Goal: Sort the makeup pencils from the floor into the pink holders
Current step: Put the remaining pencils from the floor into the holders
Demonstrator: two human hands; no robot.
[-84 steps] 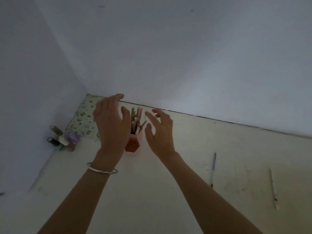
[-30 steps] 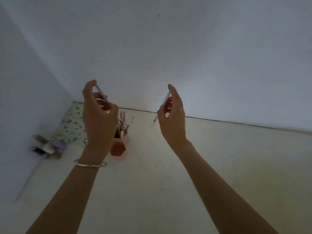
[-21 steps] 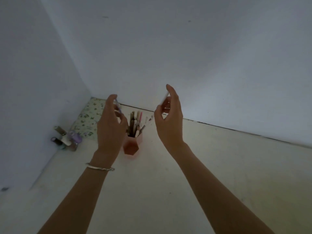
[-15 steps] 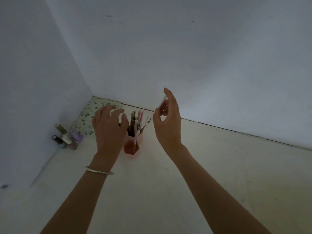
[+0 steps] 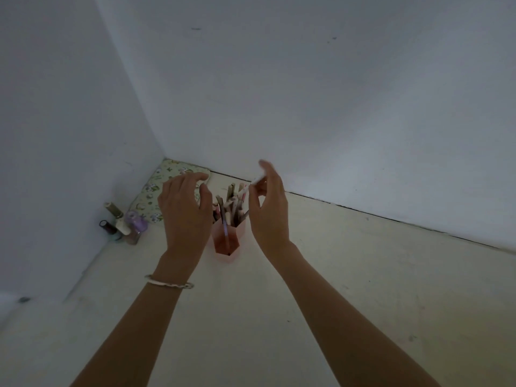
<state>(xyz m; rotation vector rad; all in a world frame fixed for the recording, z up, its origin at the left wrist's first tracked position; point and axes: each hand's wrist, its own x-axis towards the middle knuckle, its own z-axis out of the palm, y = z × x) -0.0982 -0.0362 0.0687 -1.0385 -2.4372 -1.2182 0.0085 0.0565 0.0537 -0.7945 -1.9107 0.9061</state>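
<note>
A pink hexagonal holder (image 5: 228,241) stands on the floor near the room's corner, filled with several makeup pencils (image 5: 234,203). A purple-tipped pencil (image 5: 225,227) shows through its clear wall. My left hand (image 5: 185,212) hovers just left of the holder, fingers spread and empty. My right hand (image 5: 269,208) is just right of the holder and pinches a white pencil (image 5: 252,184) whose lower end points down at the holder's mouth.
Nail polish bottles (image 5: 122,226) stand against the left wall. A flowered pouch (image 5: 167,181) lies in the corner behind the holder. White walls close in at left and behind. Pale floor (image 5: 363,275) stretches to the right and toward me.
My left hand let its purple pencil drop into the holder and opened. My right hand came down and left, bringing the white pencil over the holder.
</note>
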